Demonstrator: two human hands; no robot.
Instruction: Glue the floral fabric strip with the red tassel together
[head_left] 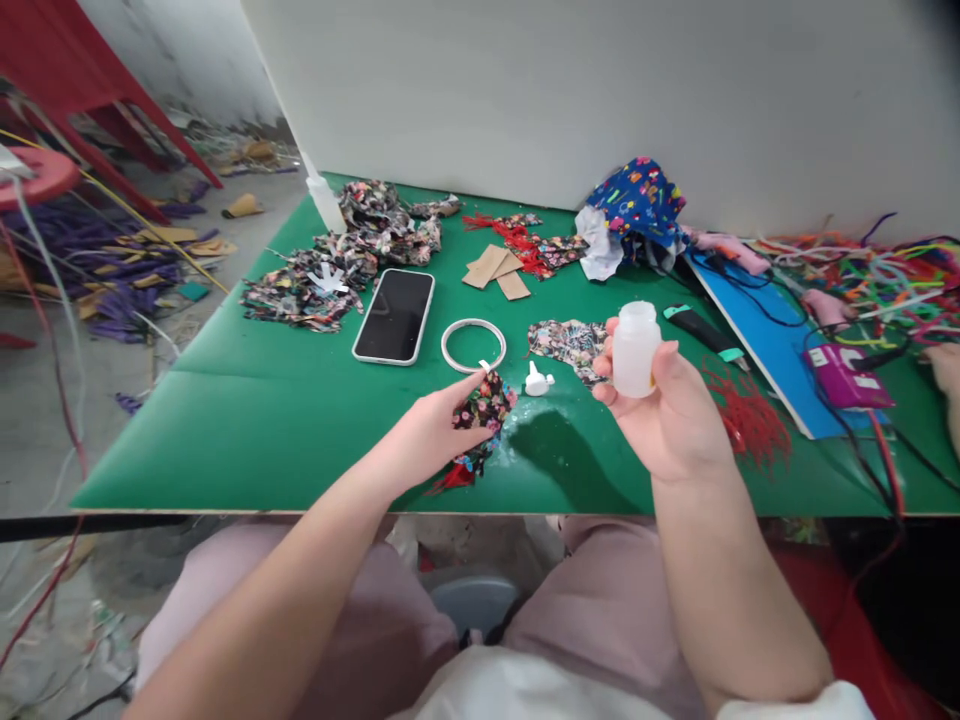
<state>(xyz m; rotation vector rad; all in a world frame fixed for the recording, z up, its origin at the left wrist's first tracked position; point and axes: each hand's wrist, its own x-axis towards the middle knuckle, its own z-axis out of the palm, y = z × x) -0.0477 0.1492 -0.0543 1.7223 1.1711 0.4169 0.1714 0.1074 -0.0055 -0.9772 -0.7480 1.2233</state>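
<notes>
A small translucent white bottle (636, 355) is upright in my right hand (679, 420), its mouth uncapped and the fingers wrapped round it. My left hand (431, 430) lies over a black floral fabric piece (487, 410), thumb and index finger apart; a red fringe (456, 478) shows at the fabric's lower end. By the index fingertip is a white ring (446, 350) lying flat. A white nozzle cap (537, 381) rests on the table between my hands. Behind the bottle lies another patterned fabric piece (566, 340), partly hidden by my right fingers.
On the green table (247, 420) are a phone (395, 315), heaped floral scraps (307, 285), another bottle (325, 205) and cardboard pieces (491, 266). To the right lie a utility knife (705, 335), red threads (750, 420), a blue board (765, 350) and a corded purple box (847, 375). Someone's hand (946, 370) shows at the right edge.
</notes>
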